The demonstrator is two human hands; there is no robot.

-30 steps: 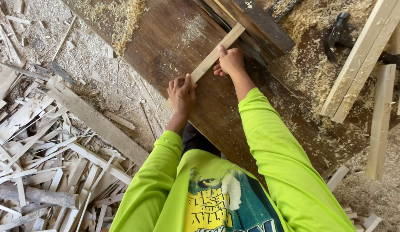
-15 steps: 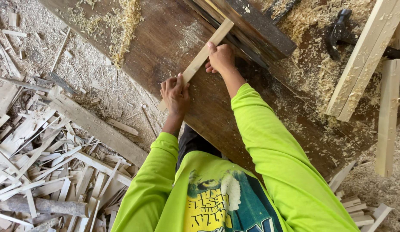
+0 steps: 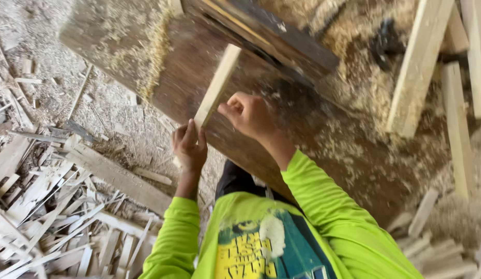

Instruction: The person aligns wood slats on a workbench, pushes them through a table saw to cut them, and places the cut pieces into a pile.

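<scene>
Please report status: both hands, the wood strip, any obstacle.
Left hand grips near end of wood strip. Right hand closed beside it. Strip lies on brown table. Dark fence ahead.

The person wears a bright lime-green long-sleeved shirt (image 3: 323,206) filling the lower middle of the frame, its chest printed with a yellow, teal and white graphic (image 3: 271,248). Both sleeves end at the wrists; the hands are bare.

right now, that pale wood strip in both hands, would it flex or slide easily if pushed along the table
The wood strip looks straight and unbent between the left hand and right hand, so probably stiff. It is thin, so likely light. Sawdust on the table may let it slide fairly easily.
</scene>
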